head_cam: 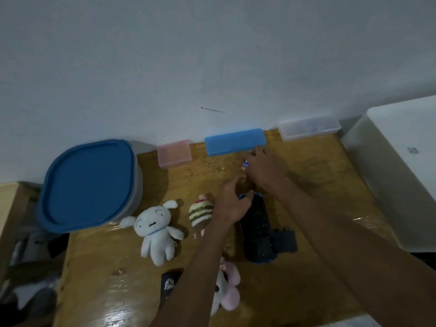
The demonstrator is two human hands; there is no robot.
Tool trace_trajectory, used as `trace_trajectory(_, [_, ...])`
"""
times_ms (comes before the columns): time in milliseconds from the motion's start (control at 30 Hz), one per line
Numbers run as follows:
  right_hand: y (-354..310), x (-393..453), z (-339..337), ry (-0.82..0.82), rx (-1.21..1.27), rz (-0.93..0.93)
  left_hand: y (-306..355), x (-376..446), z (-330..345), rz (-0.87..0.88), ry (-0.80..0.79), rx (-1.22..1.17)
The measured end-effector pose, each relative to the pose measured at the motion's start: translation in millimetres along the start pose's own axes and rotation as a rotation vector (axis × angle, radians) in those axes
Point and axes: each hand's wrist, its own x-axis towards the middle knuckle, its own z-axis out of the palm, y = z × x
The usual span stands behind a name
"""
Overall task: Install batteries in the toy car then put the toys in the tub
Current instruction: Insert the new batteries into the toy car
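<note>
Wooden table (306, 185) holds the dark toy car (258, 230), lying just under the hands with its small cover (284, 240) beside it. The left hand (232, 204) curls on something blue at the car's far end; the right hand (262, 166) pinches a battery (245, 164) near the blue case (233, 141). Battery fitting looks underway; next, seat that cell. Plush toys (155, 232) wait near the lidded tub (92, 185).
</note>
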Motion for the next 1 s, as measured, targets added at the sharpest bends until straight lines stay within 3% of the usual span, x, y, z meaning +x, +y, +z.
trace_trajectory(167, [-3,1,-11,-0.068,-0.064,-0.078,5,-6,-4,-0.131,-0.063,0.070])
trace_trajectory(300, [2,-14,2,0.007,-0.168,-0.186,13,-12,-6,-0.236,-0.214,0.134])
trace_trajectory(567, [11,-29,8,0.077,-0.235,-0.175,27,-27,8,-0.443,-0.448,0.297])
trace_trajectory(667, [13,-29,4,0.147,-0.050,-0.050,35,-37,14,-0.445,-0.402,0.276])
trace_trajectory(767, [23,-31,1,0.097,0.165,0.084,38,-45,19,-0.432,-0.350,0.195])
trace_trajectory(1000, [32,-48,-20,0.063,0.982,0.516,47,-60,21,-0.285,-0.270,0.119])
